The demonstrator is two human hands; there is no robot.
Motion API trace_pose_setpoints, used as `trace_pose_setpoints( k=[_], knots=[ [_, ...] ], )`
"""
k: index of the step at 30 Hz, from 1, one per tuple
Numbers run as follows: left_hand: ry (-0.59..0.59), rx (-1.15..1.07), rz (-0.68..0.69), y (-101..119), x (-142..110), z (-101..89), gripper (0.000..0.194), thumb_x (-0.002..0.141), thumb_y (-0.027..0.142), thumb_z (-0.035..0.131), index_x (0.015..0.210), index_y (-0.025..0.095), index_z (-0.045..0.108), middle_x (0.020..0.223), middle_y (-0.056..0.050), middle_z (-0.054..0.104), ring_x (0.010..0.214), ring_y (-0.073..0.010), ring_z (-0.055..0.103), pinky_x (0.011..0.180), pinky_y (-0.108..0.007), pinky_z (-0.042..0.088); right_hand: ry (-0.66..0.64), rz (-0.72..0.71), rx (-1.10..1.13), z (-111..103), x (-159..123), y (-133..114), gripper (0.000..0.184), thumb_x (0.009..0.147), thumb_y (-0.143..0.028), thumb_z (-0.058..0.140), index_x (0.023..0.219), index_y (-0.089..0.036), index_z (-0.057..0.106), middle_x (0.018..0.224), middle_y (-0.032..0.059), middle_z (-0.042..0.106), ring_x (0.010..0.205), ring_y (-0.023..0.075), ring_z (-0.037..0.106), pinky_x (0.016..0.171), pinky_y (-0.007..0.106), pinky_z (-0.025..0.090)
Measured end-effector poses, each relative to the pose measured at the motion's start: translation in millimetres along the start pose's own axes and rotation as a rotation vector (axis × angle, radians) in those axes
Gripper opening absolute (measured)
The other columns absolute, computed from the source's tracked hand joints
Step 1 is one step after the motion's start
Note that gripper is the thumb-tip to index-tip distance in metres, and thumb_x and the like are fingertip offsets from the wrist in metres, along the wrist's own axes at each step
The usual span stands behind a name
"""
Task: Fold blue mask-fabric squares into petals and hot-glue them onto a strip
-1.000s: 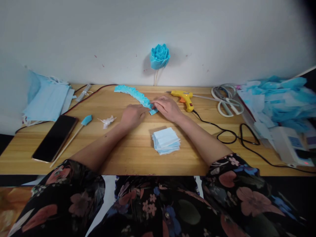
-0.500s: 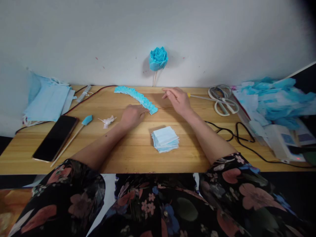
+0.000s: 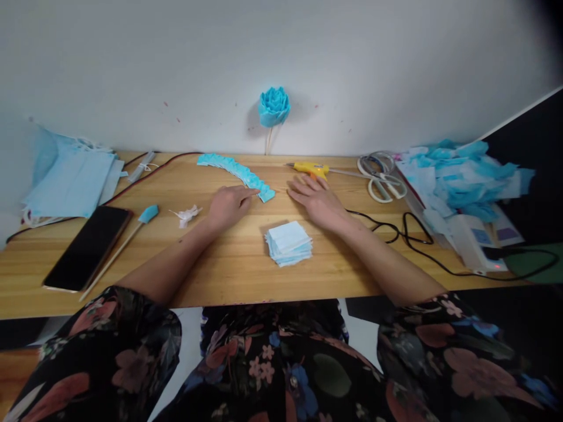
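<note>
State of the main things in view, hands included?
Blue strip, laid in a curve
Left hand, touching blue strip
Glue gun, lying on its side
Right hand, fingers spread, near glue gun
Square stack, slightly uneven
Phone, screen dark
Scissors, lying flat
Blue flower, upright
Blue-tipped stick, lying flat
White box, red light on
Masks, piled

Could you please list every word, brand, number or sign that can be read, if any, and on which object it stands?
No text can be read anywhere.
Yellow glue gun: any print is too small to read.
White device at right: its blue panel is too blurred to read.
Black phone: its screen is dark, and no text shows.
</note>
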State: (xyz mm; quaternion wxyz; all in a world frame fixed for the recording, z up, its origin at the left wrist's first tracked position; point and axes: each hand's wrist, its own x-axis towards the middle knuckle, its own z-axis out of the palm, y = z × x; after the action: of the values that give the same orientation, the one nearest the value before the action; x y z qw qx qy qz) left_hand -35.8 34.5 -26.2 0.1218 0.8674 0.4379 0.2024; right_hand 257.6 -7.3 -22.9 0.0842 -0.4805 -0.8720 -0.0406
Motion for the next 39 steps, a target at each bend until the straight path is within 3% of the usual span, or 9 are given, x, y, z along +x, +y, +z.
trace_pose_setpoints(
  k=[8, 12, 17, 20, 22, 25, 28, 34, 39],
  knots=[
    [0.032, -0.029, 0.01, -5, 0, 4.2, 0.043, 0.096, 0.019, 0.045, 0.126, 0.019, 0.076, 0.123, -0.01, 0.078, 0.106, -0.0263, 0.075, 0.091, -0.039, 0.055, -0.067, -0.045, 0.006, -17, -27, -22, 0.049, 0.099, -0.009, 0.047, 0.142, -0.025, 0.064, 0.164, 0.0073, 0.047, 0.155, 0.0353, 0.038, 0.124, 0.068, 0.027],
    [0.107, -0.098, 0.032, -4, 0, 6.0, 0.042, 0.095, 0.021, 0.046, 0.123, 0.02, 0.078, 0.116, -0.01, 0.08, 0.1, -0.0252, 0.075, 0.087, -0.037, 0.054, 0.031, 0.034, 0.167, -17, -22, -11, 0.044, 0.098, -0.012, 0.049, 0.133, -0.028, 0.071, 0.158, 0.0049, 0.055, 0.149, 0.0315, 0.047, 0.121, 0.06, 0.036],
    [0.248, -0.228, -0.002, -12, 2, -1.0, 0.036, 0.095, 0.029, 0.053, 0.114, 0.018, 0.081, 0.099, -0.01, 0.081, 0.086, -0.0217, 0.072, 0.079, -0.033, 0.05, 0.286, 0.325, 0.496, -17, -3, -9, 0.023, 0.095, -0.036, 0.061, 0.105, -0.022, 0.077, 0.104, 0.0073, 0.081, 0.098, 0.0269, 0.073, 0.089, 0.043, 0.054],
    [0.397, -0.377, -0.101, -25, 7, -8.6, 0.031, 0.093, 0.033, 0.059, 0.105, 0.017, 0.082, 0.092, -0.008, 0.079, 0.084, -0.0196, 0.069, 0.079, -0.03, 0.049, 0.294, 0.446, 0.584, -17, 11, -15, 0.031, 0.094, -0.044, 0.061, 0.076, -0.021, 0.071, 0.07, 0.003, 0.072, 0.064, 0.0187, 0.062, 0.066, 0.032, 0.044],
    [0.483, -0.491, -0.237, -32, 11, -13.5, 0.026, 0.091, 0.032, 0.06, 0.096, 0.017, 0.081, 0.074, -0.003, 0.071, 0.071, -0.0158, 0.063, 0.071, -0.027, 0.046, 0.277, 0.465, 0.621, -14, 21, -18, 0.036, 0.094, -0.045, 0.06, 0.069, -0.021, 0.067, 0.062, 0.0006, 0.065, 0.057, 0.0154, 0.054, 0.06, 0.03, 0.037],
    [0.573, -0.692, -0.445, -35, 16, -18.9, 0.021, 0.09, 0.026, 0.059, 0.087, 0.016, 0.077, 0.056, 0.004, 0.052, 0.054, -0.0108, 0.047, 0.058, -0.024, 0.037, 0.267, 0.472, 0.656, -10, 37, -16, 0.033, 0.093, -0.041, 0.059, 0.069, -0.02, 0.066, 0.062, 0.0, 0.064, 0.058, 0.0144, 0.052, 0.06, 0.029, 0.035],
    [0.632, -0.882, -0.544, -30, 17, -21.9, 0.019, 0.089, 0.022, 0.057, 0.083, 0.016, 0.074, 0.054, 0.006, 0.048, 0.05, -0.0091, 0.04, 0.053, -0.023, 0.034, 0.248, 0.466, 0.642, -5, 54, -14, 0.025, 0.091, -0.034, 0.061, 0.074, -0.019, 0.07, 0.068, 0.0008, 0.07, 0.064, 0.0155, 0.057, 0.063, 0.029, 0.037],
    [0.606, -1.012, -0.523, -16, 14, -21.3, 0.017, 0.085, 0.022, 0.06, 0.082, 0.015, 0.074, 0.054, 0.005, 0.051, 0.05, -0.0083, 0.041, 0.053, -0.022, 0.035, 0.159, 0.365, 0.586, 6, 80, -16, 0.019, 0.091, -0.022, 0.06, 0.096, -0.021, 0.079, 0.104, 0.0047, 0.081, 0.092, 0.0209, 0.07, 0.08, 0.031, 0.047],
    [0.549, -1.021, -0.498, -13, 12, -18.3, 0.016, 0.084, 0.024, 0.061, 0.079, 0.016, 0.074, 0.054, 0.005, 0.052, 0.051, -0.0087, 0.043, 0.054, -0.023, 0.036, 0.05, 0.356, 0.497, 11, 94, -20, 0.025, 0.096, -0.029, 0.056, 0.099, -0.022, 0.08, 0.104, 0.0054, 0.081, 0.095, 0.0227, 0.071, 0.076, 0.031, 0.045]
  ],
)
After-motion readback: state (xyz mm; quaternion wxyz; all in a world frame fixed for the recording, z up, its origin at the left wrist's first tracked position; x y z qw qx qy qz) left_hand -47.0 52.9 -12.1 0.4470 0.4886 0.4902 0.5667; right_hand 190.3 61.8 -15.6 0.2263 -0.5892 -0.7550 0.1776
